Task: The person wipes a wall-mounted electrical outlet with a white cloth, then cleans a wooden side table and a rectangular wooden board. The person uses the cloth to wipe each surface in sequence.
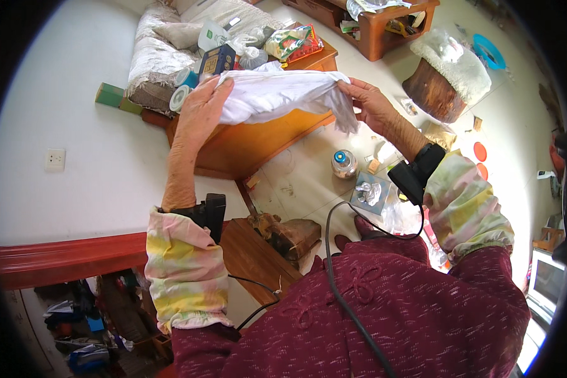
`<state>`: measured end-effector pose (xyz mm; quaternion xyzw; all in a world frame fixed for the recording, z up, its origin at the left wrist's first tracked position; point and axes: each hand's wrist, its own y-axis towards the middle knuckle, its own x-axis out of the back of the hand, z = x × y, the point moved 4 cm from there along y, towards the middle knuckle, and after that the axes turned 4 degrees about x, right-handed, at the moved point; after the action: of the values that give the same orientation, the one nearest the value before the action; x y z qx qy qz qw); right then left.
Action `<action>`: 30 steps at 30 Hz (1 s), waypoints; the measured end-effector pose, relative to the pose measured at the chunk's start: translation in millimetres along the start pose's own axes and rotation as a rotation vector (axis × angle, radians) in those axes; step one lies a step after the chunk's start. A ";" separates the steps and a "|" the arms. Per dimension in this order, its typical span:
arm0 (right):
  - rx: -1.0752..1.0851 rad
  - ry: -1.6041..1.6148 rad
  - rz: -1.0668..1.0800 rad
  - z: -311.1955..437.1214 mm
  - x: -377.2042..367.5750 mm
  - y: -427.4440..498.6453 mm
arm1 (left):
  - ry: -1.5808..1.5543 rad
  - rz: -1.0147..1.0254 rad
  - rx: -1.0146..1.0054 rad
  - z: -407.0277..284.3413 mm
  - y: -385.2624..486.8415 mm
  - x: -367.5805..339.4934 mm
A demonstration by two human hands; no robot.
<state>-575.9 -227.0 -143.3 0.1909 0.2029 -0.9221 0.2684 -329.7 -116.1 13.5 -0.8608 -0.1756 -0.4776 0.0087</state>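
Observation:
A white cloth (279, 94) is stretched between my two hands in front of a wooden cabinet (250, 146). My left hand (203, 106) grips its left end, thumb on top. At the right end, my right hand (371, 101) pinches the cloth between thumb and fingers, and a loose, greyish corner hangs below. Black devices are strapped on both wrists, with a cable running from the right one. Behind the cloth, a dark blue box (217, 60), tied plastic bags (253, 56) and a red and yellow package (295, 42) rest on the cabinet top.
A covered sofa (158, 52) stands behind at the left. On the floor are a jar with a blue lid (344, 164), a patterned box (371, 193) with crumpled material on it, and a wooden stump stool (432, 90) with a fluffy cover. A brown wooden board (260, 255) lies close to my body.

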 end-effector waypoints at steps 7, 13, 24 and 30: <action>-0.060 0.262 0.058 -7.6 -19.3 9.7 | 0.143 -0.144 -0.041 -39.0 13.7 -13.3; 0.035 0.745 0.483 15.1 -59.8 19.5 | -0.150 0.814 -0.415 -91.8 -56.0 -45.2; -0.223 0.666 0.747 62.0 -99.6 -13.9 | -0.725 0.215 0.368 38.1 -72.6 -18.4; -0.404 0.523 1.058 74.7 -125.1 -8.5 | -1.079 0.063 -0.083 -8.6 -55.7 -29.3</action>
<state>-501.0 -203.8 -20.2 0.4306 0.3104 -0.5303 0.6610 -368.2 -74.0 -14.5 -0.9882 -0.1104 0.0260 -0.1026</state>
